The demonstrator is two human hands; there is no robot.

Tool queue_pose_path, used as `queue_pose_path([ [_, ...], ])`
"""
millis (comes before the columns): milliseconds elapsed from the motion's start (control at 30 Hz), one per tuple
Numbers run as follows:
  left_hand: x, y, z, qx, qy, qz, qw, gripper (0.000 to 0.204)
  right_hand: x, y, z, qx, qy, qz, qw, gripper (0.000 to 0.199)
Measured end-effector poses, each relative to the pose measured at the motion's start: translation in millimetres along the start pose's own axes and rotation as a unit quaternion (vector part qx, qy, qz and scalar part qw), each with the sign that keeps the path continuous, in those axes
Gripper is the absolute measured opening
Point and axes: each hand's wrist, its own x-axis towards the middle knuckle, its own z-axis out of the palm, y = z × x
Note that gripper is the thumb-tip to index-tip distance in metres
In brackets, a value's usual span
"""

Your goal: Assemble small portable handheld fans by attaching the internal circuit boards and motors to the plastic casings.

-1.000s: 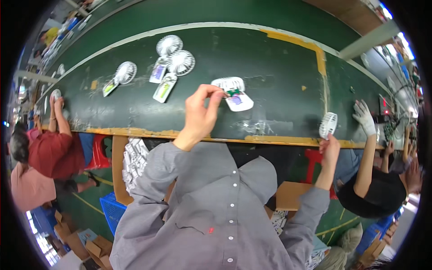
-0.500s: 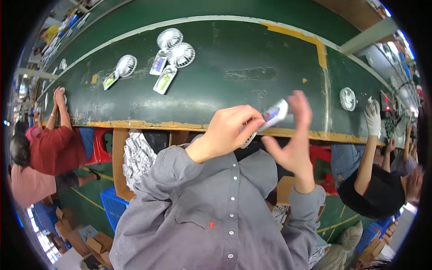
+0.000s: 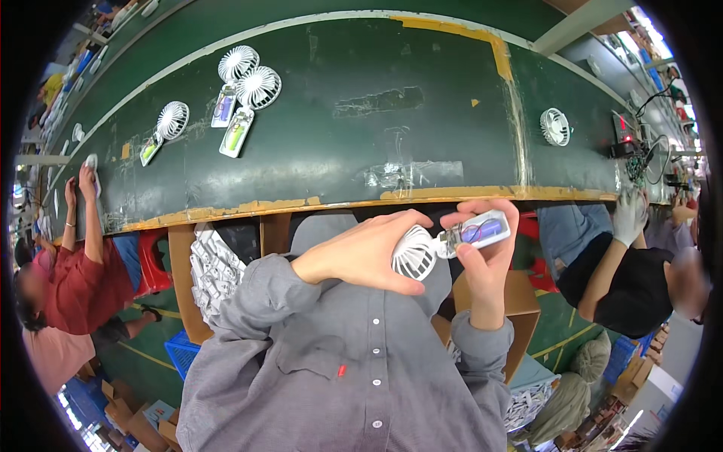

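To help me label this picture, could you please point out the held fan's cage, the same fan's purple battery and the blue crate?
Cage [image 3: 413, 253]: head view, on its white slats.
Battery [image 3: 486, 230]: head view, on its purple side.
Crate [image 3: 181, 353]: head view, on its wall.

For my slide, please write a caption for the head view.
The left hand and right hand hold a white fan, its purple cell exposed, beside a green workbench.
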Motion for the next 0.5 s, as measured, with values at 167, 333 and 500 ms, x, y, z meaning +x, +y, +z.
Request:
queue_pose_path([
  [167, -6, 14, -10, 0.177, -0.007, -0.006, 0.984, 0.074, -9, -7, 2, -0.059, -0.05, -0.003, 0.997, 0.057],
  [333, -19, 17, -17, 0.166, 0.057, -0.003, 0.985, 0.069, -14, -15, -8, -0.098, -0.039, -0.018, 0.994, 0.055],
  [500, -21, 22, -33, 0.103, 0.114, 0.051, 0.987, 0.072, -12, -11, -3, -0.006, -0.018, 0.053, 0.998, 0.05],
])
